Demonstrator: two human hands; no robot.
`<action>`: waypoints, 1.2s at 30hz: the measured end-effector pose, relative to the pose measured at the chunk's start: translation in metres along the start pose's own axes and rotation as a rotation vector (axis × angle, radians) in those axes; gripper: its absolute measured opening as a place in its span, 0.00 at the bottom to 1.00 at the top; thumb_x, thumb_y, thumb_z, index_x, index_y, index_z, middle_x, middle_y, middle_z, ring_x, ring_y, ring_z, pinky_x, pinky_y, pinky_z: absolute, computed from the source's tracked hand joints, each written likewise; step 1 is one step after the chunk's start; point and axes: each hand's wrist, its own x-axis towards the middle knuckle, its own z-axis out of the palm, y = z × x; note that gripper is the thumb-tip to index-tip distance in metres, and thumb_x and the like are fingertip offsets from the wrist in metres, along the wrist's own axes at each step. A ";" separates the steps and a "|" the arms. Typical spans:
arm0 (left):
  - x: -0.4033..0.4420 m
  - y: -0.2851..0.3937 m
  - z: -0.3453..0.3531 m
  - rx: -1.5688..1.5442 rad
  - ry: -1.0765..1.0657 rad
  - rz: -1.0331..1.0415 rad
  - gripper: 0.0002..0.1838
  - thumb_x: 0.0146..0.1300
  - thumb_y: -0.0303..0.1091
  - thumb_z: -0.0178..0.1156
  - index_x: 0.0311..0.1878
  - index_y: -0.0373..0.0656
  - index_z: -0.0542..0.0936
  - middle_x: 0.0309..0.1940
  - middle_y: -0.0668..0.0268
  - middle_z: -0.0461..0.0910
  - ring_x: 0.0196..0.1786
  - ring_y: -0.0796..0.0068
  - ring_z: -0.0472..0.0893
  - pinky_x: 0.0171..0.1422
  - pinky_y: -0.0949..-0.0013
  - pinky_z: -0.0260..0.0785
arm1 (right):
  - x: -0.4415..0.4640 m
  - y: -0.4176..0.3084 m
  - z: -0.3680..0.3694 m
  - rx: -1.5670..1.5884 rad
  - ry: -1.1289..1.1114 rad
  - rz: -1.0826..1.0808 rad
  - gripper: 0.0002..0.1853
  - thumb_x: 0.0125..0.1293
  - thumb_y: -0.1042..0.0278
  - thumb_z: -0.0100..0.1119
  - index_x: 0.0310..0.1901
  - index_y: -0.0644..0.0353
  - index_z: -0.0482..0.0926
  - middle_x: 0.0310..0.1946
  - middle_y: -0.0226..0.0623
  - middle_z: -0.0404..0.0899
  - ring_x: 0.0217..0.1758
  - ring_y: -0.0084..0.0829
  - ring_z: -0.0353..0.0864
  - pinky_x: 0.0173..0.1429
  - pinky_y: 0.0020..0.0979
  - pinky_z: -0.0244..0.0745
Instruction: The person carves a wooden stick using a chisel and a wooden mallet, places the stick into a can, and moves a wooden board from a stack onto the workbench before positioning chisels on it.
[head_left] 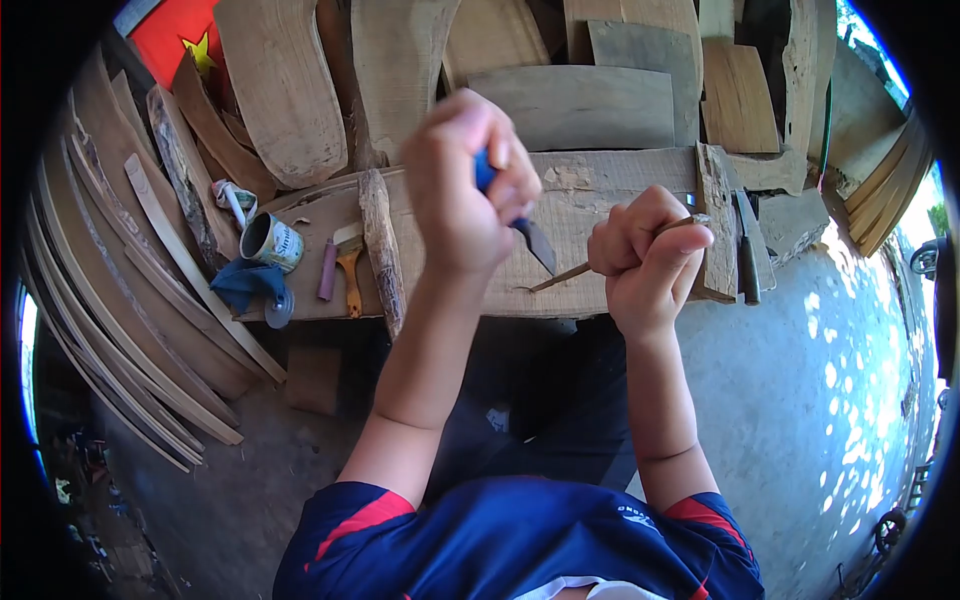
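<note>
My left hand (465, 185), a little blurred, is closed around the blue handle of a knife (537, 245). Its short dark blade points down and to the right, over the wooden bench (450, 285). In my right hand (650, 255) is a thin brown wooden stick (562, 277), pinched between thumb and fingers. One end slants down to the left near the bench's front edge, and the other shows above my thumb. The blade tip is close to the stick; whether they touch I cannot tell.
At the bench's left are a tin can (272, 243), a blue cloth (245, 283), an orange-handled brush (350, 280) and a purple handle (327, 270). A dark-handled tool (748, 262) lies at right. Boards (570, 108) lean behind; curved planks (150, 300) stand left.
</note>
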 end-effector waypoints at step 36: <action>-0.002 -0.025 0.023 0.242 -0.099 -0.090 0.16 0.64 0.39 0.43 0.20 0.46 0.65 0.08 0.74 0.56 0.10 0.85 0.53 0.15 0.76 0.48 | 0.004 0.000 0.000 0.043 0.037 0.057 0.31 0.71 0.36 0.30 0.21 0.57 0.58 0.15 0.24 0.56 0.15 0.15 0.54 0.19 0.21 0.47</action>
